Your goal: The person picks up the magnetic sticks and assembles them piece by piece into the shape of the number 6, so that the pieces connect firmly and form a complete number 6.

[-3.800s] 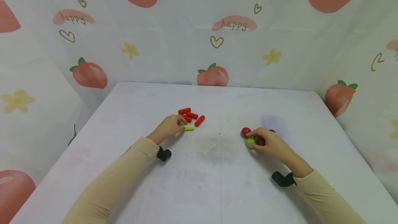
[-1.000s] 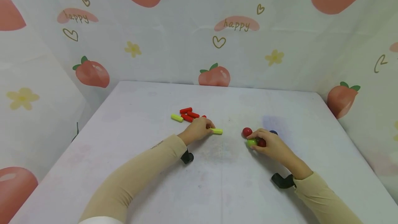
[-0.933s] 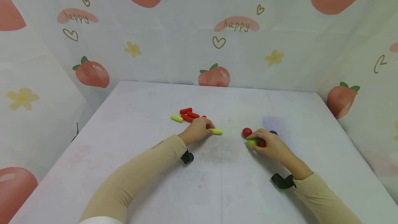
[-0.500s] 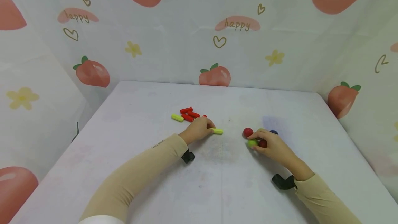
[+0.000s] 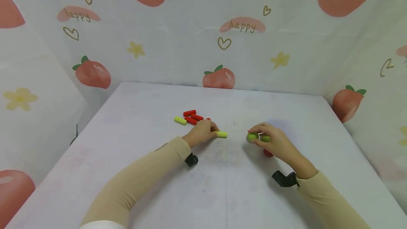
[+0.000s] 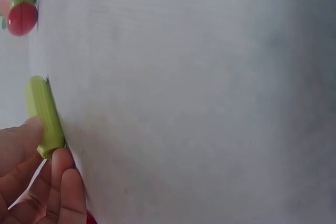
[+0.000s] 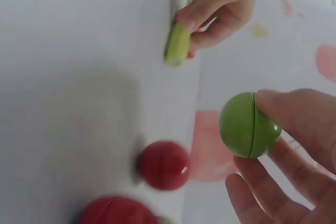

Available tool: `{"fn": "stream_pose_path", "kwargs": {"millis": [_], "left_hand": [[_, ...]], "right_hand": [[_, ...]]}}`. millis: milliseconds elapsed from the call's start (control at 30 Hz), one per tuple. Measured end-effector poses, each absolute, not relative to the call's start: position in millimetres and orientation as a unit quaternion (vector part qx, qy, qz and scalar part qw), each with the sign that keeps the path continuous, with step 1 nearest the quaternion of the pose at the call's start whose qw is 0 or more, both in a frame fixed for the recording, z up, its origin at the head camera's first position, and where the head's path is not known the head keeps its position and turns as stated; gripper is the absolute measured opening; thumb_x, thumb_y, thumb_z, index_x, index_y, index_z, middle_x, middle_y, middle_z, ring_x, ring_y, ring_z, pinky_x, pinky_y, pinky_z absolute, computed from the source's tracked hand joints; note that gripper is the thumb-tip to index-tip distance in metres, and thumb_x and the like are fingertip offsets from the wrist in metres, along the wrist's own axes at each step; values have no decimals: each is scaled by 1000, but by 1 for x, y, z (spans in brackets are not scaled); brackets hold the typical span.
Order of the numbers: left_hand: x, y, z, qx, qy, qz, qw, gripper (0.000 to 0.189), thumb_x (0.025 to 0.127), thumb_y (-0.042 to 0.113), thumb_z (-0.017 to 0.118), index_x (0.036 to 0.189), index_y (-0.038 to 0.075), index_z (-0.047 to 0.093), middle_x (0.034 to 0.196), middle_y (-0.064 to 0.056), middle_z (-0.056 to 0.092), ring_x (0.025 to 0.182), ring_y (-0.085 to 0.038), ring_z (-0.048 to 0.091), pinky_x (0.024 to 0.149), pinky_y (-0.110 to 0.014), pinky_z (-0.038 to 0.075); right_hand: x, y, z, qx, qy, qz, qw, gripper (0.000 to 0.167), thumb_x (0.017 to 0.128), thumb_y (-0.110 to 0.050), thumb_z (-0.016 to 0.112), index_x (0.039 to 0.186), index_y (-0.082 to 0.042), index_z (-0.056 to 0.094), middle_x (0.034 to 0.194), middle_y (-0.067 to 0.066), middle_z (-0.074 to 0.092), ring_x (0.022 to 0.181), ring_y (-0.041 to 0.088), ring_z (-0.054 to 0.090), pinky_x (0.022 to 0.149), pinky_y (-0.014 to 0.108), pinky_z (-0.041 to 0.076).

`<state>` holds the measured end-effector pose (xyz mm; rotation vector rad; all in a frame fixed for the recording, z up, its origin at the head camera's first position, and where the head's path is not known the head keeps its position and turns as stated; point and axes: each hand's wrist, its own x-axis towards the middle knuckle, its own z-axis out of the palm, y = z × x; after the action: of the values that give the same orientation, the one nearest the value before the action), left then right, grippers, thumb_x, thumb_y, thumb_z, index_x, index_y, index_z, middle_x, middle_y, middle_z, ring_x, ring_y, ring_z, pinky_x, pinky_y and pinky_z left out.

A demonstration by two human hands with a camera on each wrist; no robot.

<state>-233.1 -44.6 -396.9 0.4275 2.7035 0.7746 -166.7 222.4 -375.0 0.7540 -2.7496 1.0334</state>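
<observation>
Pinch the green ball (image 7: 241,125) squarely across its middle, since its glossy round surface could slip, and steer clear of the red balls (image 7: 164,165) nearby. Your right hand (image 5: 276,142) holds it above the table (image 5: 222,190), thumb opposite fingers, spread only to its width. Your left hand (image 5: 201,133), low and forward, pinches one end of the light green stick (image 6: 44,108), right of the red sticks (image 5: 191,120).

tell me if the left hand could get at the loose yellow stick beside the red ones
Probably, but the left hand pinches another yellow stick, which it would likely have to release first. Red sticks lie right of the loose yellow stick; nothing visible blocks its left end.
</observation>
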Motion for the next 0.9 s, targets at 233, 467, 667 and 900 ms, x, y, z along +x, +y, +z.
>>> {"fn": "stream_pose_path", "kwargs": {"millis": [233, 467, 667, 900], "left_hand": [[-234, -46, -399, 143, 939, 272, 157, 19, 96, 14, 71, 114, 9, 77, 107, -5, 75, 97, -17, 63, 92, -32, 55], [-234, -46, -398, 143, 937, 275, 161, 19, 96, 13, 70, 114, 8, 76, 108, -6, 75, 98, -18, 63, 94, -34, 54], [-235, -46, -397, 154, 937, 275, 149, 17, 96, 12, 71, 111, 7, 77, 105, -6, 77, 98, -17, 66, 92, -32, 54], [-235, -45, -396, 157, 937, 274, 147, 17, 96, 12, 70, 111, 7, 77, 106, -6, 77, 99, -18, 66, 92, -32, 54]], "right_hand": [[-177, 202, -368, 204, -886, 417, 22, 30, 88, 1, 75, 118, -2, 71, 118, 15, 68, 106, 33, 70, 82, 29, 62], [-189, 185, -372, 144, -890, 433, 7, 33, 92, -5, 73, 125, -2, 69, 128, 19, 65, 116, 37, 67, 85, 31, 62], [-198, 175, -380, 96, -890, 445, -26, 40, 95, -15, 71, 133, -5, 64, 140, 20, 60, 126, 42, 63, 85, 37, 59], [-203, 166, -393, 76, -894, 441, -40, 38, 96, -15, 70, 131, -2, 65, 139, 22, 61, 123, 42, 64, 102, 51, 53]]}}
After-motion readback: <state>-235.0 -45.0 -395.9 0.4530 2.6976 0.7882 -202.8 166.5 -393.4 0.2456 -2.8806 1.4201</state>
